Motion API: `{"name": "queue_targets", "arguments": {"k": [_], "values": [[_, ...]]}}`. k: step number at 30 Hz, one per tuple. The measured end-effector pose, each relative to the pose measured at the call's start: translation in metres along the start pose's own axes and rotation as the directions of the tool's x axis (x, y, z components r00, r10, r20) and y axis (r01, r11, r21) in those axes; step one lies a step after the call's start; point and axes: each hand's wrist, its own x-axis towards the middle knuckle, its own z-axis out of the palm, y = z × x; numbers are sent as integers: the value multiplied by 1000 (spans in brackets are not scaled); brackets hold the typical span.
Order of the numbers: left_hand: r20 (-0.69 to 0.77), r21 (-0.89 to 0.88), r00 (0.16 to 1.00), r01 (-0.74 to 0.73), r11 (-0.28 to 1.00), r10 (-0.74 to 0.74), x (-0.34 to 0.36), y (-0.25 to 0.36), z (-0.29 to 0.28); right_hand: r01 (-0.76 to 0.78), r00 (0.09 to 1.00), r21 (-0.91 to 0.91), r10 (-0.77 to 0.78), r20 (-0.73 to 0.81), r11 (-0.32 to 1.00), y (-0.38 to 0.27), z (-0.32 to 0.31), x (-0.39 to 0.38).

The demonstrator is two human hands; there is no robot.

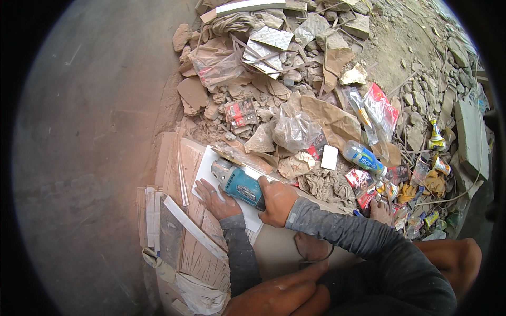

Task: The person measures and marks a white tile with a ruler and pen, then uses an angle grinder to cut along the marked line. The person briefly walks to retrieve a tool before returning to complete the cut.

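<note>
My right hand (279, 201) is closed around the rear body of a teal angle grinder (243, 188). The grinder's metal head lies over a white tile-like piece (204, 169), close to its long far edge. Whether the disc touches the piece or is spinning cannot be made out. Flat on the same white piece, just left of the grinder, rests my left hand (216, 201), fingers apart and pressing down. Under the white piece are dusty boards or slabs (197, 245) with scored surfaces.
Narrow white strips (195, 227) lie on the left side of the slabs. Beyond them spreads rubble (192, 95) with a clear plastic bag (296, 126), a plastic bottle (363, 157) and wrappers. A grey concrete block (470, 139) stands at the right. Smooth grey floor (95, 158) covers the left.
</note>
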Motion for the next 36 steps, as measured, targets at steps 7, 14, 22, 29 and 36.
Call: {"name": "queue_targets", "arguments": {"k": [7,14,22,29,36], "values": [[15,34,1000,13,999,-14,0,0,0,-5,1000,11,5,-3,1000,1,1,-1],[10,59,1000,8,998,-9,0,0,1,-40,997,23,38,68,999,-4,-10,-6],[-2,45,1000,-5,999,5,1,1,0,-63,994,17,61,95,998,-7,-15,-7],[-3,45,1000,-13,999,14,1,1,-1,-56,994,30,53,95,998,-6,-14,-7],[-2,37,1000,-3,999,3,1,1,-1,-51,994,35,47,101,998,-4,-13,-8]]}}
